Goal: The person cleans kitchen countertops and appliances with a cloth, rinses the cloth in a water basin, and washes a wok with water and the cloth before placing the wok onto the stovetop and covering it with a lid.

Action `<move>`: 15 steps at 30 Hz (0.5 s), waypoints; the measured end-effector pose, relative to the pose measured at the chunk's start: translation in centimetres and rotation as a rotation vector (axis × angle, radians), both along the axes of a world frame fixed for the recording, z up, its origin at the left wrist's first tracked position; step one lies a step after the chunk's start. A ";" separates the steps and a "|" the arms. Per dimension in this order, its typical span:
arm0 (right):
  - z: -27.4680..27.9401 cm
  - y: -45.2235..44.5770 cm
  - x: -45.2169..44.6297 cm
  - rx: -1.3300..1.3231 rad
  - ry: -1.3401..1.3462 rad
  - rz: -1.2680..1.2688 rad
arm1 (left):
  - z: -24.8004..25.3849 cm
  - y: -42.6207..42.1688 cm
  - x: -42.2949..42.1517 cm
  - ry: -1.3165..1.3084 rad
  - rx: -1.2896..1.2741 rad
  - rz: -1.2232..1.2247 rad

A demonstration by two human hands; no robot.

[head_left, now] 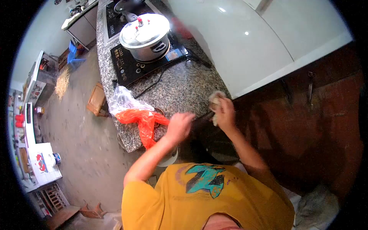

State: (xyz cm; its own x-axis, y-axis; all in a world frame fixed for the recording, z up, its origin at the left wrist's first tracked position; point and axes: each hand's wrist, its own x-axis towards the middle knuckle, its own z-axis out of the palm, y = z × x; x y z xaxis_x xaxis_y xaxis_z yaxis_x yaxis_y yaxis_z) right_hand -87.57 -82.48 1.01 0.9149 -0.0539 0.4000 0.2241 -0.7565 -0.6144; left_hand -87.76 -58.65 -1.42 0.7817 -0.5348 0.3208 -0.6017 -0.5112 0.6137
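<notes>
At the counter's near edge, my right hand (225,114) is closed around a crumpled pale cloth (216,100), which touches the granite or hangs just over its edge. My left hand (179,127) is blurred, with its fingers curled, beside an orange-red plastic bag (145,122). The bag reaches as far as this hand, but whether the fingers grip it is unclear. A clear plastic bag (124,100) lies against the red one. Behind the bags, partly covered, shows the brown rim of a round object (159,112).
A silver pressure cooker (145,36) stands on a black induction cooktop (130,69), whose cord (151,85) crosses the granite counter (184,88). A white panel (237,46) borders the counter on the right. On the floor at left are a wooden stool (96,99) and a blue chair (73,53).
</notes>
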 end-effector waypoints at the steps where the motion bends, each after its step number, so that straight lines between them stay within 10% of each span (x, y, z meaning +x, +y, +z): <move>1: 1.5 1.5 2.3 -0.138 0.042 0.219 | 0.2 0.0 -1.4 0.043 -0.044 -0.011; 3: -0.4 5.2 3.3 -0.580 0.116 0.172 | 1.0 0.0 -3.9 0.138 -0.092 -0.018; 7: -5.8 6.0 8.3 -0.616 0.138 0.494 | -0.4 -0.2 -7.6 0.290 -0.124 -0.018; 15: -5.8 1.4 15.1 -0.678 0.356 0.154 | -0.7 -0.4 -9.2 0.455 -0.074 -0.088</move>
